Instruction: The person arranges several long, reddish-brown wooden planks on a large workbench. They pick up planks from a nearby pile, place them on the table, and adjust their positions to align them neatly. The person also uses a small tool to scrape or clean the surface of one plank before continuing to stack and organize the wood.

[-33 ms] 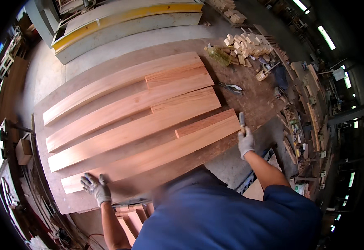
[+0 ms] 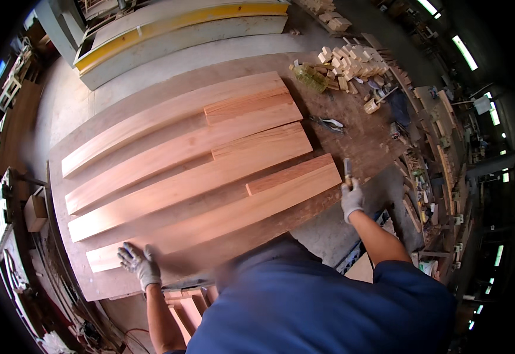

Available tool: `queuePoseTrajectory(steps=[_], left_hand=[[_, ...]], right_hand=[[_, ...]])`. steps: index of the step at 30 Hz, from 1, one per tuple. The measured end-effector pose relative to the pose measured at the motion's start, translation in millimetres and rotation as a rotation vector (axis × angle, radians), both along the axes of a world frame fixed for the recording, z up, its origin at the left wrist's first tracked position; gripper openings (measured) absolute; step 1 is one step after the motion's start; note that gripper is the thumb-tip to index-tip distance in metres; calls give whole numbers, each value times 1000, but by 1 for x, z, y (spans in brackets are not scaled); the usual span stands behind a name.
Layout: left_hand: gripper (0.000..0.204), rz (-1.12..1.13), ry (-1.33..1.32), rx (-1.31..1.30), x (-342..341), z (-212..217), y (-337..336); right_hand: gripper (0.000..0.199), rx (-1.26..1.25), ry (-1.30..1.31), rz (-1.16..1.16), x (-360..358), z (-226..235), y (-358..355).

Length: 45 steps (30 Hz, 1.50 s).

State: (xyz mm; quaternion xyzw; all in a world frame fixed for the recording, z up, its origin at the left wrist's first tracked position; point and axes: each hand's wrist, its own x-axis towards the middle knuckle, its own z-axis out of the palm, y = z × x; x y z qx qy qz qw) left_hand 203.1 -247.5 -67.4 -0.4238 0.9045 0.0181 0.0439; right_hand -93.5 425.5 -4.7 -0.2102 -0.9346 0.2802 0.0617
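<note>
My left hand (image 2: pixel 139 265), in a grey-white work glove with darkened fingers, lies flat with fingers spread on the left end of the nearest wooden board (image 2: pixel 210 224). At that board's right end, my right hand (image 2: pixel 352 199), gloved too, is closed round a short tool (image 2: pixel 347 169) with a wooden grip and a narrow grey metal end. The tool stands just off the board's end. A shorter, redder wood strip (image 2: pixel 290 175) runs along the board's far edge. Beyond it, several long pale boards (image 2: pixel 181 197) lie side by side, with shorter pieces between their right ends.
The boards rest on a wide brown worktable (image 2: pixel 363 147). Pliers (image 2: pixel 328 123) lie right of them. Wood blocks (image 2: pixel 354 62) are heaped at the far right, near a brush in a small pot (image 2: pixel 372 106). A yellow-edged grey machine (image 2: pixel 181 29) stands beyond the table.
Both hands have shifted very slightly to the right, the tool moving along in my right hand. The boards look unmoved.
</note>
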Motion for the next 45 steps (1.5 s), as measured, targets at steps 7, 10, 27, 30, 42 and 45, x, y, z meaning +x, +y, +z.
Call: queuePoseTrajectory(steps=[7,10,27,30,42,45], left_hand=[[105,-59,-67,156,-80,25,151],[102,-137,-39,177,-114,45,208],[100,-230,49,244,-150,34,215],[95,-246,76,241,-149,33,212],[84,-228,55,227,-155,39,211],[83,-212,54,238,-156,38,211]], right_hand=[[18,-421,-192,-254,-107,-56,119],[13,-604,-194,-244,-142,-68,137],[80,258,-126,627,-109,-33,50],[95,282,-228,666,-87,-22,0],[112,253,-514,605,-95,11,-24],[113,265,-528,613,-96,12,-25]])
